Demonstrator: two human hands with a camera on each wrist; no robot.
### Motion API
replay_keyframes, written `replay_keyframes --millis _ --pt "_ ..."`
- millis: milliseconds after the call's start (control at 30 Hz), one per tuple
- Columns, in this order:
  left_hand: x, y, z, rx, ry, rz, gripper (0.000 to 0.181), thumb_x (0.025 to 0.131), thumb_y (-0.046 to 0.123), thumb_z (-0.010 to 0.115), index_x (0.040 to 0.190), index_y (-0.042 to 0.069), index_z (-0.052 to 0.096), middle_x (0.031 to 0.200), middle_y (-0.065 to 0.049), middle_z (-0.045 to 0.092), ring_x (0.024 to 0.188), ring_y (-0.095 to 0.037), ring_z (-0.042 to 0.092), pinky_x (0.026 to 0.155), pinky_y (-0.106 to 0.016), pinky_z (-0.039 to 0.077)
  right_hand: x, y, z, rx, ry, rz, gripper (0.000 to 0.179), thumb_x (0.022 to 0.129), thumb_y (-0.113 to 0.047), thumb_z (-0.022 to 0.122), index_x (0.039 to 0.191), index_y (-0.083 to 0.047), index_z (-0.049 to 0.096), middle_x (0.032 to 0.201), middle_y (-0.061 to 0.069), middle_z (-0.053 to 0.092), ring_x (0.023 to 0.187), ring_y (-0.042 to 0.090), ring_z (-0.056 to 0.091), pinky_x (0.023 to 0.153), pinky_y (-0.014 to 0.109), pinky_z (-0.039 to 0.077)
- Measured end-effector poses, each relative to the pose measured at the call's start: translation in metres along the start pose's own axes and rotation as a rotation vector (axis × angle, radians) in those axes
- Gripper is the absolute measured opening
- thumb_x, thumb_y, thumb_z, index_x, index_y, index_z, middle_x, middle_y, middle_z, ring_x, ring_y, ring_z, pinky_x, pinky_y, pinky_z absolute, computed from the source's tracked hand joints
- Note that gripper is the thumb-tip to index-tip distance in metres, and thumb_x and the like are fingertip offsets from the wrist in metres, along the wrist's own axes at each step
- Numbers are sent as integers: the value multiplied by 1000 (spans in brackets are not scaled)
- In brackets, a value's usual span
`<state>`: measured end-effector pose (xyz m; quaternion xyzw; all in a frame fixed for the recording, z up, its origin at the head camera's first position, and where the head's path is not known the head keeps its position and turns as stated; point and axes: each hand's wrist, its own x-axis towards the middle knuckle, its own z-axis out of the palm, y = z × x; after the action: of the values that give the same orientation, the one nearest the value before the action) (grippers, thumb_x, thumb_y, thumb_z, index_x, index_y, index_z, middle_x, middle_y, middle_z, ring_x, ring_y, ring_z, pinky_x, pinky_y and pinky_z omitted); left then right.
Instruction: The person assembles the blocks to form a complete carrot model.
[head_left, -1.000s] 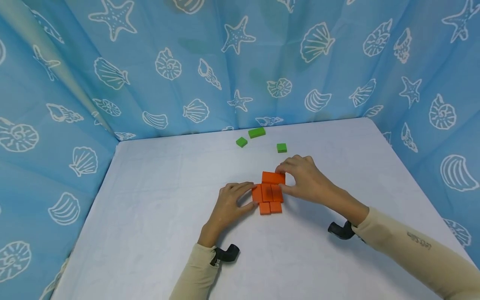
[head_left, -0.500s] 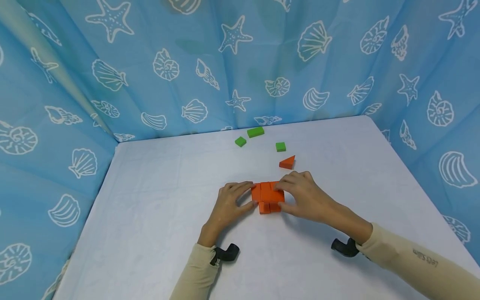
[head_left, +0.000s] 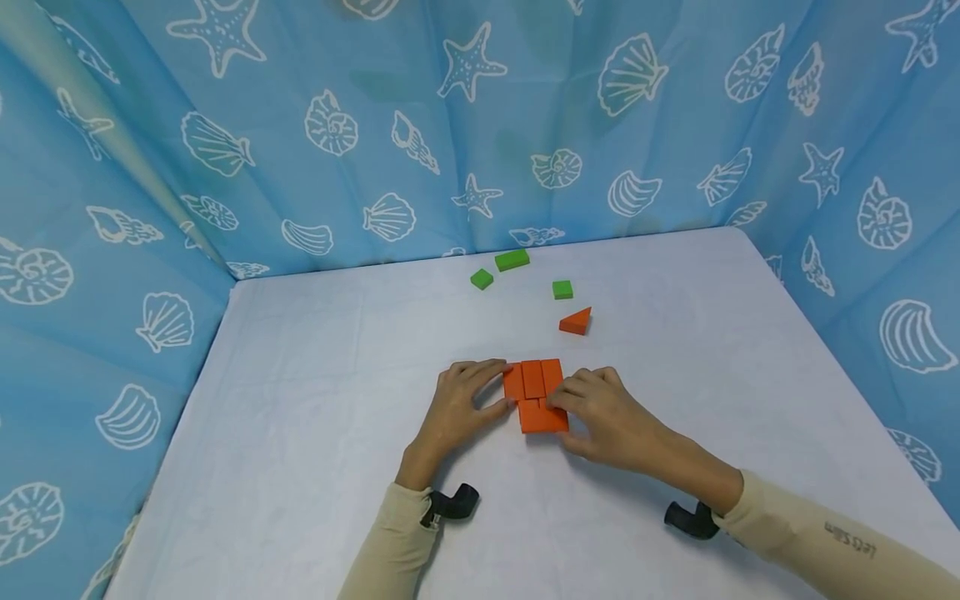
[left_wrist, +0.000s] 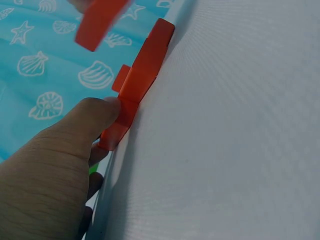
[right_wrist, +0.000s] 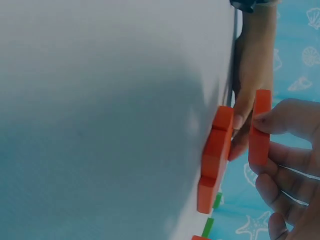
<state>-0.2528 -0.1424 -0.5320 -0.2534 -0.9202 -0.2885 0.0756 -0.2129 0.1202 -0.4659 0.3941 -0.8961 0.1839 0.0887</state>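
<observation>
Flat orange blocks (head_left: 532,379) lie side by side on the white table as one cluster. At its left edge, my left hand (head_left: 459,408) pinches the leftmost block (head_left: 513,382) between thumb and fingers. My right hand (head_left: 611,421) holds a rectangular orange block (head_left: 538,419) by thumb and fingers, over the cluster's near side. In the right wrist view this held block (right_wrist: 260,135) is raised off the table, apart from the cluster (right_wrist: 214,152). The left wrist view has the held block (left_wrist: 97,25) blurred above the row of orange blocks (left_wrist: 142,72).
Behind the cluster lies an orange triangular block (head_left: 576,322). Farther back are a green square block (head_left: 562,290), a green block set cornerwise (head_left: 482,279) and a longer green block (head_left: 512,260). A blue seashell curtain (head_left: 405,133) hangs round the table (head_left: 322,350).
My right hand has come from the cluster's far side to its near side, carrying the rectangular orange block. The triangular block, hidden earlier, now shows. My left hand has stayed in place.
</observation>
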Motion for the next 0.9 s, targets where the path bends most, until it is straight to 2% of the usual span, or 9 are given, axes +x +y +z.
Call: replay_keyframes --millis 167,300,500,633,767,900 --pt "2 1 -1 5 2 -6 52 93 45 68 140 24 60 143 8 56 124 -22 49 103 -47 35 -4 0 7 -13 -34 -3 35 76 -21 85 108 -11 73 103 -3 67 99 18 56 86 41 38" --pt "2 2 -1 8 -5 -15 53 93 46 68 140 24 60 143 8 56 125 -21 48 104 -47 35 -8 0 12 -11 -44 17 31 76 -21 85 102 -12 70 98 -4 65 96 16 54 86 41 37" --pt "2 4 -1 10 -4 -13 53 93 46 68 140 24 60 142 7 56 124 -21 49 102 -47 36 -10 3 17 -27 11 9 23 76 -18 85 90 -14 67 97 -4 58 95 16 51 84 38 38" --pt "2 5 -2 -2 4 -12 52 92 44 70 139 23 61 141 6 58 123 -22 49 102 -48 36 -8 6 14 -22 18 2 22 76 -20 86 88 -15 68 97 -4 59 94 16 52 82 38 38" --pt "2 5 -1 8 -12 -21 53 93 46 68 140 25 60 141 7 57 123 -21 49 103 -47 36 7 19 2 1 -2 81 21 81 -24 83 95 -14 71 102 -1 62 99 20 55 84 41 38" --pt "1 4 0 4 -24 -35 53 93 47 67 141 25 60 142 7 57 124 -21 48 103 -47 35 30 49 -13 -24 9 188 30 85 -22 80 111 -9 72 114 6 64 108 27 54 88 48 37"
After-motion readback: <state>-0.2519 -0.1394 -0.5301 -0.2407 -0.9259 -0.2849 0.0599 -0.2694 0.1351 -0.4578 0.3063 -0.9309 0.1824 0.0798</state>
